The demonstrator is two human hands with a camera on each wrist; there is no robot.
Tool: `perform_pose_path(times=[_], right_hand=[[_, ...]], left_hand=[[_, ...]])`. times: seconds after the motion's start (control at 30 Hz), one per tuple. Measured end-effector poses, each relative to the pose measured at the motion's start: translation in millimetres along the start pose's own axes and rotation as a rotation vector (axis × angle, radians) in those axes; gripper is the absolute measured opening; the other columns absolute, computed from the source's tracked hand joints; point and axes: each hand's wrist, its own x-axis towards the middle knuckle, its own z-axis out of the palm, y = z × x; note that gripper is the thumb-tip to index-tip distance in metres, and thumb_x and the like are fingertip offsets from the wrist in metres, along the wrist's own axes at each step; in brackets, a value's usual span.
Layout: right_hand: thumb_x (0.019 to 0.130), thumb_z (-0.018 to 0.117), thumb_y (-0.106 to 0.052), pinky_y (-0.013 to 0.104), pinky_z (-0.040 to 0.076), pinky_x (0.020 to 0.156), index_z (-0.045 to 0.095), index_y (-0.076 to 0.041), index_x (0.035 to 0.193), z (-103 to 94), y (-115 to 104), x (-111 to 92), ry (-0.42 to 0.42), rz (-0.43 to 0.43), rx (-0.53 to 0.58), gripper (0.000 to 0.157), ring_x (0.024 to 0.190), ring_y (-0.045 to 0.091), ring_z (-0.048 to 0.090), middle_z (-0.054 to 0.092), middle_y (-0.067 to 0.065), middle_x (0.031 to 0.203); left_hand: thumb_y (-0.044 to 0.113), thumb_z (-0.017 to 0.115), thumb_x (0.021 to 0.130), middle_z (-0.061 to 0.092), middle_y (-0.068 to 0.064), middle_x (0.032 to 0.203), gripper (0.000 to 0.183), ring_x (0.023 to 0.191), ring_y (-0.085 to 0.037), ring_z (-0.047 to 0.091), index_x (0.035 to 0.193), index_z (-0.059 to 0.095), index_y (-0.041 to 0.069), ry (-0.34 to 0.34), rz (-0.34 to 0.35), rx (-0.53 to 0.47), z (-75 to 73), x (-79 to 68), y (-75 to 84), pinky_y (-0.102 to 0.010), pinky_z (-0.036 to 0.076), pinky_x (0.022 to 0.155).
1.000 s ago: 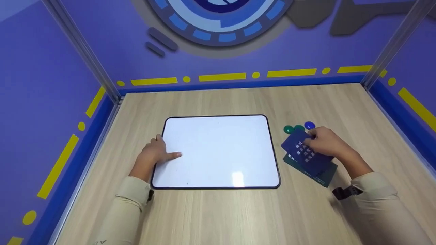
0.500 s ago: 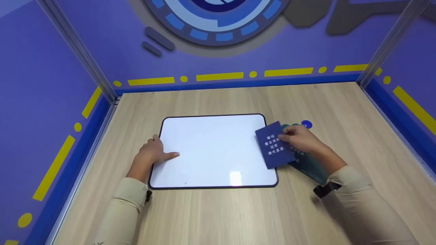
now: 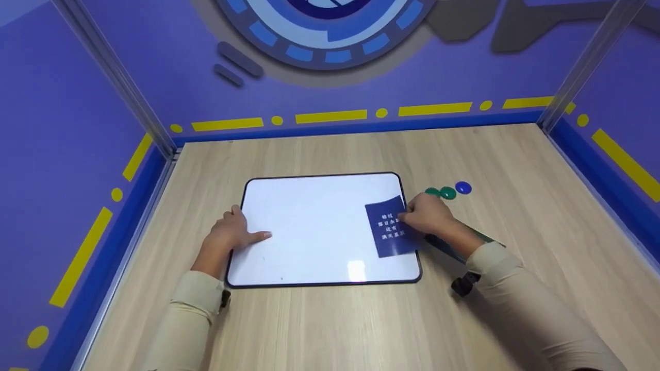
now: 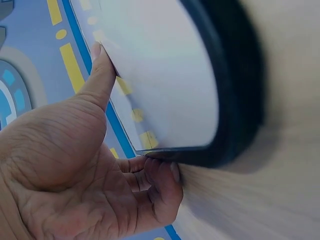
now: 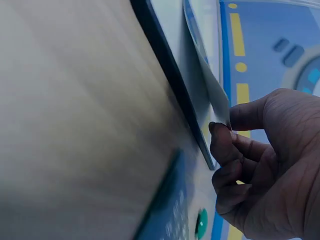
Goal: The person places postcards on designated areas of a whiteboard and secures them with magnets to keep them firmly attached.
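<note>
A white board with a black rim lies flat on the table. My left hand grips its left edge; in the left wrist view the thumb lies over the white face and the curled fingers meet the rim. At the board's right side, my right hand pinches a dark blue card with white characters between thumb and fingers. That card overlaps the board's right part, and the right wrist view shows its held edge raised off the surface.
A dark green card lies right of the board, partly under the right forearm. Two green round magnets and a blue one sit behind the right hand. Purple-blue panels wall the table at the back and sides.
My right hand has carried the dark blue card leftward from above the green card onto the board's right part. The left hand has kept its place on the left edge.
</note>
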Motion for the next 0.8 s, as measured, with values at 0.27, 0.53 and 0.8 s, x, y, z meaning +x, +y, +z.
perform_pose_path(times=[0.27,0.53,0.8], right_hand=[[0.096,0.074,-0.027,0.026,0.034,0.045,0.061,-0.013,0.062,8.3,-10.9,11.6,-0.028,0.032,-0.046,0.039,0.048,0.012,0.048,0.051,-0.003,0.053],[0.098,0.072,-0.03,0.026,0.042,0.048,0.076,-0.003,0.087,10.3,-13.8,23.2,-0.079,0.08,-0.034,0.029,0.054,0.015,0.06,0.065,0.002,0.063],[0.103,0.07,-0.037,0.026,0.041,0.046,0.075,-0.007,0.079,13.2,-15.7,27.2,-0.14,0.057,-0.04,0.039,0.049,0.015,0.059,0.064,0.001,0.057]], left_hand=[[0.064,0.074,0.093,0.041,-0.045,0.152,0.12,0.136,-0.058,0.055,0.159,0.018,-0.019,-0.005,0.016,0.007,0.8,1.2,-0.3,-0.062,0.051,0.112],[0.065,0.073,0.093,0.038,-0.045,0.155,0.123,0.139,-0.059,0.051,0.161,0.013,-0.018,-0.01,0.007,-0.003,0.6,1.3,0.5,-0.063,0.05,0.114],[0.064,0.073,0.094,0.038,-0.045,0.155,0.121,0.139,-0.058,0.052,0.161,0.014,-0.018,-0.012,0.0,0.01,1.3,1.3,-0.6,-0.062,0.05,0.113]])
